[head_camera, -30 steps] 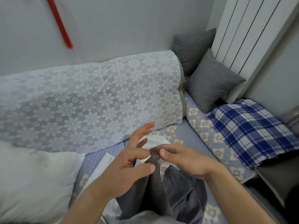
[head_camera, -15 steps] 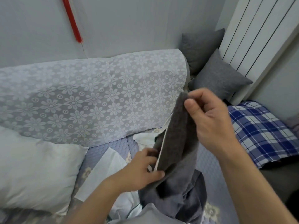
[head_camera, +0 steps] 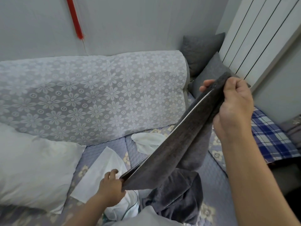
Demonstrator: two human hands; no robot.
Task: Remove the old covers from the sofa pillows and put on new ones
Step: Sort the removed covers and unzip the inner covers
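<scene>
You face a plain pale wall [head_camera: 130, 22] with a red tassel [head_camera: 75, 18] hanging on it. A white ribbed radiator [head_camera: 260, 35] fills the right corner. Lace flower cloth [head_camera: 97, 98] drapes the sofa back.

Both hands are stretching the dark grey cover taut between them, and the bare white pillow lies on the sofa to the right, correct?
Not quite. In the head view, the bare white pillow lies to the left. The left hand and right hand do stretch the dark grey cover taut.
</scene>
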